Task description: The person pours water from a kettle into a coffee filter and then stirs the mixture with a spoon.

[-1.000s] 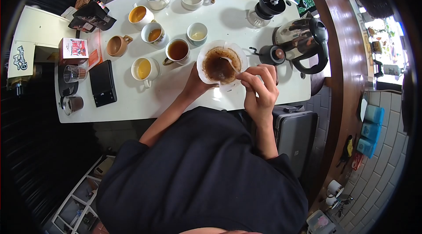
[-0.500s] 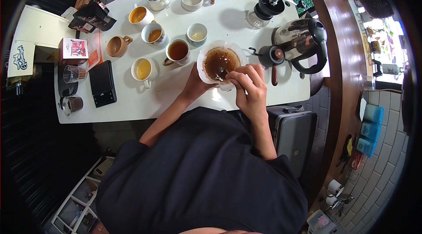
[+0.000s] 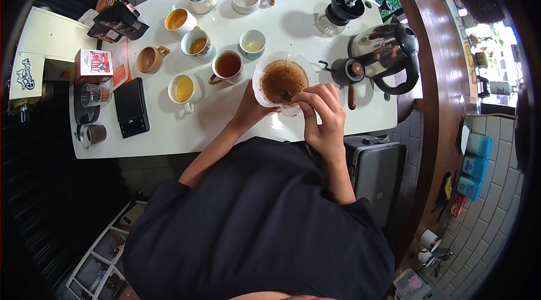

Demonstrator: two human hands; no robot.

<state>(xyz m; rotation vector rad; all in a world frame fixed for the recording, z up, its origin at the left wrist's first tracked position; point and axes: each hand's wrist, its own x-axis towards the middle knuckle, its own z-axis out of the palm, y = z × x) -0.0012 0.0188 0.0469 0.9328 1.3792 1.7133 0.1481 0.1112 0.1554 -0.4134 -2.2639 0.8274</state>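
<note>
A white paper filter (image 3: pixel 307 69) full of wet brown coffee grounds (image 3: pixel 282 81) is in front of me, at the table's near side. My left hand (image 3: pixel 251 109) is closed around the left side of the coffee dripper under the filter; its fingers are mostly hidden beneath. My right hand (image 3: pixel 322 111) is pinched at the filter's near right edge, on a thin stirrer that dips into the grounds. Little of the stirrer shows. A cup of dark tea-coloured liquid (image 3: pixel 228 65) and a small white cup (image 3: pixel 252 44) stand just beyond my left hand.
Several cups stand to the left, including a yellow-filled mug (image 3: pixel 185 89) and a brown cup (image 3: pixel 150 60). A black scale (image 3: pixel 132 108) lies farther left. On the right are a small dark pot (image 3: pixel 344 73), a large kettle (image 3: pixel 383 46) and a coffee grinder (image 3: pixel 341 9).
My right hand has shifted slightly right and the stirrer has moved within the grounds, toward the filter's near right edge. My left hand keeps its place.
</note>
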